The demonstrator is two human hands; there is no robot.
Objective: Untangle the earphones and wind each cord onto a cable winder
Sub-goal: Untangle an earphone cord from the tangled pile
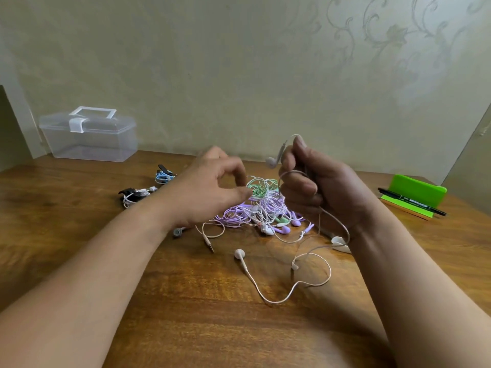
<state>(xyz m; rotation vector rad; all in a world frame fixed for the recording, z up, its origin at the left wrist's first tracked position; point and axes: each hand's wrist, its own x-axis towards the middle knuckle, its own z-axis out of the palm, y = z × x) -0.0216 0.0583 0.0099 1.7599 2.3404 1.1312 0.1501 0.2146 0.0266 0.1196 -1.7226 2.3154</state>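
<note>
A tangle of purple, green and white earphone cords [261, 208] lies mid-table. My right hand [318, 187] is raised above it, fingers curled round a white earphone cord [313, 284]; one earbud [271, 162] sticks out by the thumb, and the rest trails down in loops to a second earbud [239, 254] on the table. My left hand [212, 187] hovers left of the tangle with fingers loosely curled, thumb and fingertips close together, holding nothing I can make out. Two wound sets lie at the left: a blue cord on a black winder [164, 175] and a white cord on a black winder [134, 195].
A clear plastic box [90, 135] with a white latch stands at the back left against the wall. A green holder [417, 192] with a black marker [411, 201] sits at the right. A white heart-shaped winder [340, 244] lies beneath my right wrist. The table is brown wood [186, 314].
</note>
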